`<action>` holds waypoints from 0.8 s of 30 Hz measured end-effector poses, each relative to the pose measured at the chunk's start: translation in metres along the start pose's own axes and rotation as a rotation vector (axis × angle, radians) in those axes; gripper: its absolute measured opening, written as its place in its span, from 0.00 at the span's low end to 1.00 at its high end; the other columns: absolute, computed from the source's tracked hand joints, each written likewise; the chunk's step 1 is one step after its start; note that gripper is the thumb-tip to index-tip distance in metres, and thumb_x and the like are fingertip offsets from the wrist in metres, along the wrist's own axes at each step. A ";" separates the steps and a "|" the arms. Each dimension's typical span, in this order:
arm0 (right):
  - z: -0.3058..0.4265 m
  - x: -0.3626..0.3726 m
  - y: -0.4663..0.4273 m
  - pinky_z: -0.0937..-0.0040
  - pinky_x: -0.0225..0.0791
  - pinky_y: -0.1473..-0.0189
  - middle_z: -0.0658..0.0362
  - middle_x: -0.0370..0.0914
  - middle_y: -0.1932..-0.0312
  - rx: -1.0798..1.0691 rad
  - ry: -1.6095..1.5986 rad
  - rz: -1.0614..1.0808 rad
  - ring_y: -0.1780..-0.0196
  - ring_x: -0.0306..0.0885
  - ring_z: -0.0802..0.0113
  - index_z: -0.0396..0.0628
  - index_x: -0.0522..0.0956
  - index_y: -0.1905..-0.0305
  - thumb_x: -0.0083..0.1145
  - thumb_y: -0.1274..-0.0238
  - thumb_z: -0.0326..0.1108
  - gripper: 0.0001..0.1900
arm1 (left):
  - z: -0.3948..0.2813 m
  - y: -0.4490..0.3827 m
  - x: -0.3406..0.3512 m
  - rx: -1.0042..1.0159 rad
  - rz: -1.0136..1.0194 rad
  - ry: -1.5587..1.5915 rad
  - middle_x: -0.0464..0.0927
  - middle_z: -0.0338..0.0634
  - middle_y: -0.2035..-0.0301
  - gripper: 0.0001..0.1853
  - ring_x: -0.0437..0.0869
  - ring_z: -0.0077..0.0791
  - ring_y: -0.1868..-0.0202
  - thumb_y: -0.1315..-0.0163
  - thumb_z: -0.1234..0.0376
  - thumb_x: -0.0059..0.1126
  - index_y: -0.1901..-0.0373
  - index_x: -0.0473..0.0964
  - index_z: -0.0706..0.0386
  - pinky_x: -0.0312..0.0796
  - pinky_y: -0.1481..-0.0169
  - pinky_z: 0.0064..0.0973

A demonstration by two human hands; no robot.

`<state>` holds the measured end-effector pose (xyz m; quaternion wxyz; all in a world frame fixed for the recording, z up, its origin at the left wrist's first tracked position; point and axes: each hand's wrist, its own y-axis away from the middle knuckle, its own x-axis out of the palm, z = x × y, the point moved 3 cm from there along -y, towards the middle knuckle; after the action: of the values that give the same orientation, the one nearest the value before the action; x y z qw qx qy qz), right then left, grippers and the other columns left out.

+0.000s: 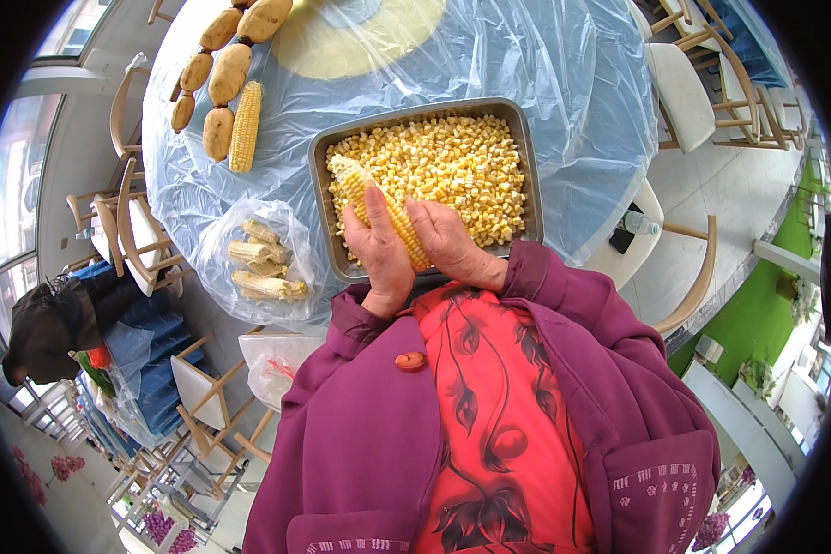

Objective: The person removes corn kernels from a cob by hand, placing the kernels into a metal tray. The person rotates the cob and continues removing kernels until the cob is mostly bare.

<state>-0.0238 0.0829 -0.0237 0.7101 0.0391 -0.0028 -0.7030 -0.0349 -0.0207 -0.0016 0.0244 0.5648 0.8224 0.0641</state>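
Both hands are on one ear of corn (403,220), tilted over the near left part of a metal tray (536,208). Its upper tip looks partly stripped, while yellow kernels cover the rest. My left hand (382,246) grips it from the left, thumb laid along the rows. On the other side, my right hand (453,242) presses against the cob with its thumb; the fingers beneath are hidden. Loose corn kernels (450,163) cover most of the tray's bottom. Left of the tray, a clear plastic bag (211,239) lies open around several stripped corn cobs (266,285).
Another whole ear of corn (246,128) lies beside several lotus root segments (227,75) on the round table, under a plastic-covered blue cloth (582,97). Wooden chairs (689,90) stand around. A bottle (640,223) lies on the right chair. A person (55,325) bends over another table at left.
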 end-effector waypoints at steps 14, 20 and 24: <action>0.003 -0.017 -0.019 0.79 0.57 0.75 0.67 0.68 0.77 0.553 -0.450 0.293 0.76 0.63 0.81 0.43 0.75 0.68 0.46 0.31 0.48 0.19 | -0.002 -0.012 0.002 -0.269 0.111 0.384 0.69 0.30 0.73 0.16 0.70 0.13 0.73 0.28 0.54 0.44 0.68 0.68 0.55 0.64 0.70 0.16; 0.024 -0.013 -0.008 0.73 0.61 0.73 0.60 0.68 0.77 -0.028 0.140 0.250 0.74 0.65 0.74 0.39 0.73 0.67 0.58 0.38 0.52 0.22 | -0.007 -0.015 -0.002 -0.282 0.034 0.418 0.75 0.34 0.67 0.18 0.76 0.17 0.68 0.28 0.53 0.43 0.60 0.72 0.58 0.70 0.65 0.19; 0.021 -0.008 -0.003 0.65 0.64 0.73 0.51 0.71 0.78 -0.012 0.142 0.209 0.75 0.69 0.64 0.38 0.72 0.68 0.62 0.44 0.54 0.25 | 0.002 -0.018 -0.010 -0.290 0.055 0.396 0.76 0.38 0.62 0.21 0.78 0.21 0.64 0.29 0.52 0.43 0.53 0.71 0.61 0.72 0.60 0.21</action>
<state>-0.0287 0.0898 -0.0025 0.7782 0.0842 0.0476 -0.6205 -0.0476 -0.0360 -0.0060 -0.0582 0.5538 0.7776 0.2918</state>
